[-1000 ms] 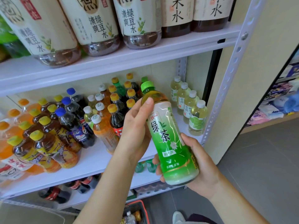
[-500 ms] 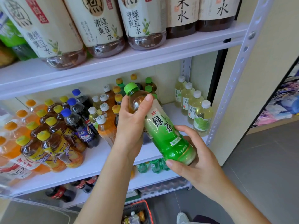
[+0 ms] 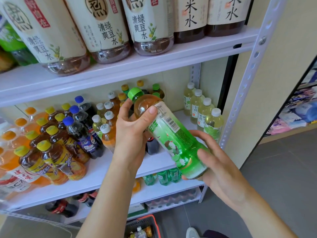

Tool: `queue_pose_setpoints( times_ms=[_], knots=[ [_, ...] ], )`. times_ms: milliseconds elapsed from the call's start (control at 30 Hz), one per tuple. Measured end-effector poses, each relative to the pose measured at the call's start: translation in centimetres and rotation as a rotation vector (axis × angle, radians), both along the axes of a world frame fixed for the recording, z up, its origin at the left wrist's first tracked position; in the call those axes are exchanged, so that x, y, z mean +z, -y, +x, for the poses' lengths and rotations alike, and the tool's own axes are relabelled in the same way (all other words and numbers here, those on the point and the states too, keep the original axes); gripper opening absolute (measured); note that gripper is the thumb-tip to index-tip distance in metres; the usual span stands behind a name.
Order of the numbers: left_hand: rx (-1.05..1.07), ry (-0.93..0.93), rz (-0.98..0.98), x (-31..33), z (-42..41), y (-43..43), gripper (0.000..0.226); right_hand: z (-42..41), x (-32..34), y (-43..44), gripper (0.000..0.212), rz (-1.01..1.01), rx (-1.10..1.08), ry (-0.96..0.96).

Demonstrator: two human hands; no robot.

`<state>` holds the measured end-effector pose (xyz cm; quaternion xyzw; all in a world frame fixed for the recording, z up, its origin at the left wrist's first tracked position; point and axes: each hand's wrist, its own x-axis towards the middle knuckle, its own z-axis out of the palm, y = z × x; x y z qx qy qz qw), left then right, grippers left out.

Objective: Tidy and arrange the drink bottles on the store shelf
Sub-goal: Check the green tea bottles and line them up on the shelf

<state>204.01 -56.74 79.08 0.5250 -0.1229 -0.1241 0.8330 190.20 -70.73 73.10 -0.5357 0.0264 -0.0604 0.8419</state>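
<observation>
Bottles crowd the white rack, and one of them, a green tea bottle (image 3: 171, 129), is held in the air at the centre of the frame, in front of the middle shelf (image 3: 97, 176) and clear of it. It lies tilted, with its green cap (image 3: 135, 93) towards the upper left and its base towards the lower right. The barcode side of the label faces up. The left hand (image 3: 132, 134) has its grip round the shoulder of the bottle just below the cap, with the thumb laid across the clear amber part. The right hand (image 3: 219, 170) has its grip on the base, fingers curled round the green bottom end.

Behind the hands, on the middle shelf, yellow-capped tea bottles (image 3: 56, 152) stand at the left of the frame with blue-capped cola bottles (image 3: 82, 133) just beside them. Right of centre, a row of pale bottles with white caps (image 3: 204, 115) stands near the perforated upright (image 3: 248, 74). Across the top of the frame, large cream-labelled bottles (image 3: 106, 28) stand on the upper shelf (image 3: 154, 66). At the bottom edge, a red-rimmed basket (image 3: 137, 223) sits on the floor.
</observation>
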Motion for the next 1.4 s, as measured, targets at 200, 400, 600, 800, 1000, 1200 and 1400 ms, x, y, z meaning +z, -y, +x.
queue_pose_setpoints(
  times_ms=[200, 400, 600, 800, 1000, 1200, 1400],
  knots=[
    [0.054, 0.081, 0.047, 0.3, -0.1, 0.1, 0.081, -0.4, -0.3, 0.0, 0.074, -0.259, -0.234, 0.057],
    [-0.122, 0.044, 0.011, 0.2, 0.7, -1.2, 0.061, -0.3, 0.1, 0.1, 0.056, 0.049, -0.124, -0.015],
    [-0.099, 0.154, 0.057, 0.3, 0.2, -1.4, 0.073, -0.3, -0.1, 0.9, 0.061, 0.087, -0.067, -0.099],
    [0.125, 0.093, 0.143, 0.4, 0.1, -1.2, 0.061, -0.3, 0.4, 2.5, 0.075, -0.095, -0.072, 0.030],
    [0.002, 0.059, 0.213, 0.5, 0.6, -3.2, 0.027, 0.0, 0.8, 2.5, 0.065, 0.023, -0.108, -0.013],
    [-0.246, 0.136, 0.186, 0.4, 0.7, -5.1, 0.022, 0.0, -0.8, 2.6, 0.058, 0.139, -0.103, -0.204],
    [-0.101, 0.164, 0.216, 0.3, 0.9, -4.9, 0.020, 0.3, -0.6, 2.8, 0.047, 0.190, -0.027, -0.106]
  ],
)
